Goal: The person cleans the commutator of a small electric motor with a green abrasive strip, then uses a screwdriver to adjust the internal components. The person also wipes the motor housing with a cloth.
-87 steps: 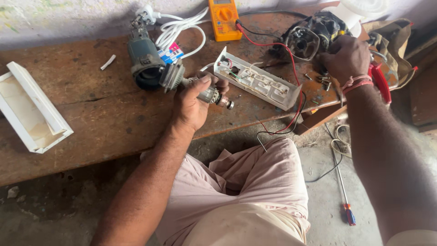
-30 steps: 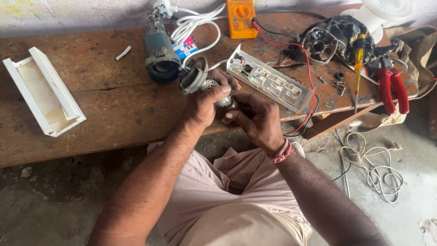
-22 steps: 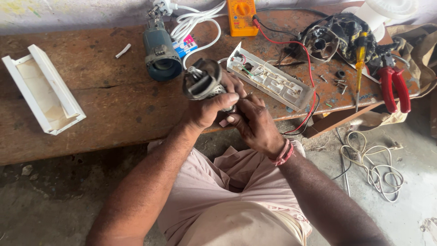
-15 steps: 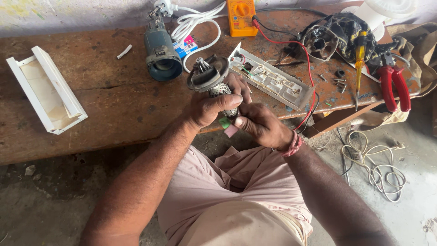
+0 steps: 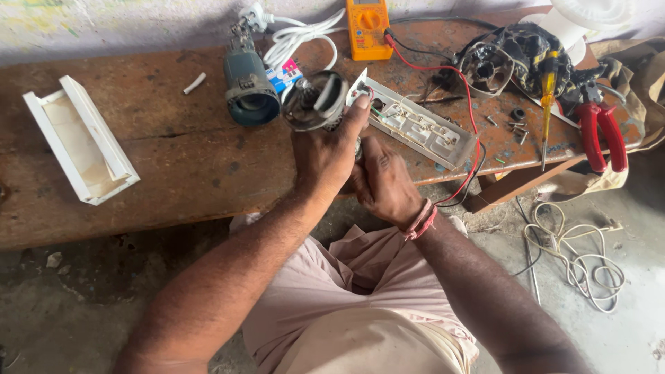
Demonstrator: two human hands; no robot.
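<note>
Worn wooden bench [image 5: 173, 166], item: round metal motor part [image 5: 315, 102] gripped upright in the left hand [image 5: 325, 156], seemingly steadied for the right hand [image 5: 384, 181], fingers curled at its underside, grasp unclear; grey motor housing [image 5: 248, 93] at nine o'clock, white switch panel [image 5: 419, 128] at three.

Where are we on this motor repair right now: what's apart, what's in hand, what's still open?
Already apart: the blue-grey motor housing lies empty on the wooden bench, and loose screws sit near the yellow screwdriver. In hand: the left hand holds up the round metal motor part while the right hand works at its lower end, hidden from view. Still open: the white switch board lies face down, wiring exposed.
</note>
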